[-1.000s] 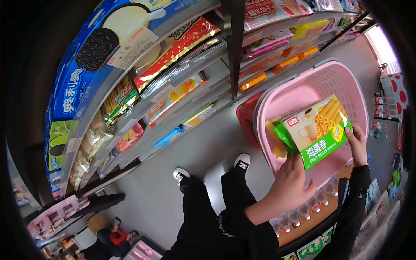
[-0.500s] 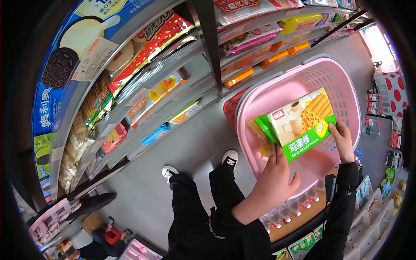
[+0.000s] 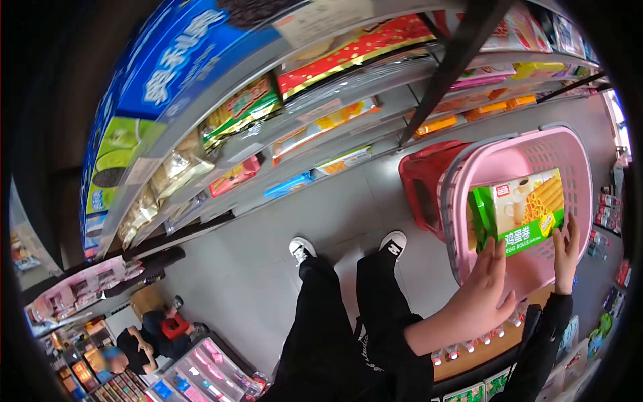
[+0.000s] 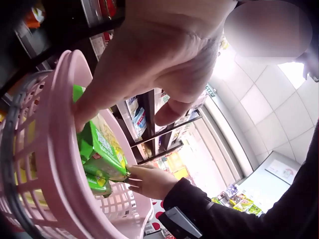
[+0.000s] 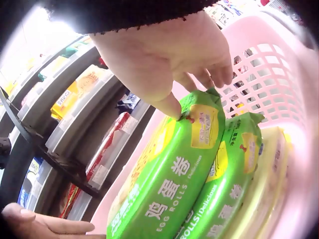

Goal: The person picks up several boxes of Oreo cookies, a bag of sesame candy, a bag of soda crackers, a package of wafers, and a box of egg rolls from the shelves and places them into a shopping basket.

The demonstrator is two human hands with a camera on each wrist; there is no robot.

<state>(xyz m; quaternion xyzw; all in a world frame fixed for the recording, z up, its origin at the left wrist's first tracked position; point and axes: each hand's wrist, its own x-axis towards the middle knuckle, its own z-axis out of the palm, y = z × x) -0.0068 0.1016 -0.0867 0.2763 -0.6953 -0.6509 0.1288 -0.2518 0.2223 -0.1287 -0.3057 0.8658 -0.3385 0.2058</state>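
A green-and-white pack of egg rolls (image 3: 526, 204) lies inside the pink basket (image 3: 497, 165), picture side up in the head view. My left hand (image 3: 485, 281) reaches over the near rim, its straight fingertips at the pack's lower left edge. At the pack's other end is my right hand (image 3: 566, 261), fingers extended and thumb apart. In the right wrist view that thumb (image 5: 168, 107) touches the sealed end, with the fingers just beyond it. Beneath lie a second green egg roll pack (image 5: 224, 184) and pale yellow packs (image 5: 266, 184).
A red stool (image 3: 418, 181) stands beside the basket. Shelves of biscuits, with a blue Oreo box (image 3: 171, 67) nearest, run along the left and far side. Bottles line a wooden counter (image 3: 462, 352) by my right leg. A person (image 3: 144, 348) sits farther back.
The egg roll pack has sunk lower into the basket. My right fingers have loosened from their pinch on its end and straightened. The head view has swung, shifting the basket rightward.
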